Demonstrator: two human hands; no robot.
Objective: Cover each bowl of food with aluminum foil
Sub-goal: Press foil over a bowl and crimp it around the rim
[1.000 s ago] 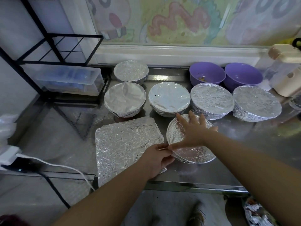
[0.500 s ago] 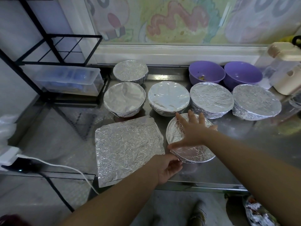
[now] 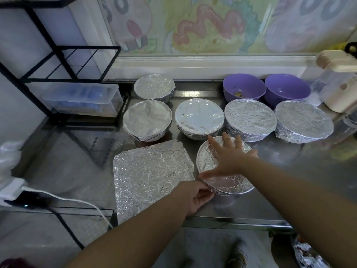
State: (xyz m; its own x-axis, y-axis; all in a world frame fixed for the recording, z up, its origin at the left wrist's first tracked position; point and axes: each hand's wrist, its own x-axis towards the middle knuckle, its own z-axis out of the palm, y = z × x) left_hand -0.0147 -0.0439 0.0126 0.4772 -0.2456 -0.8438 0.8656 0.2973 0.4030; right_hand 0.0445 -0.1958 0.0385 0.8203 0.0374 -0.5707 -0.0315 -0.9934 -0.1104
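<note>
Your right hand (image 3: 230, 160) rests flat, fingers (image 3: 214, 143) spread, on the round bowl's (image 3: 236, 191) crinkled foil (image 3: 225, 181); left hand (image 3: 193, 196) pinches the rim

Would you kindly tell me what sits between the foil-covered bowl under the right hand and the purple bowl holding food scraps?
A wide round bowl wrapped in crinkled aluminium foil stands there, already covered, as the head view shows.

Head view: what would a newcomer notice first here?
Foil-covered bowls shine across the steel counter, with two bare purple bowls behind them at right. At the front, the right hand presses flat on the front bowl while the left hand pinches its rim. A loose foil sheet lies just left of it.
</note>
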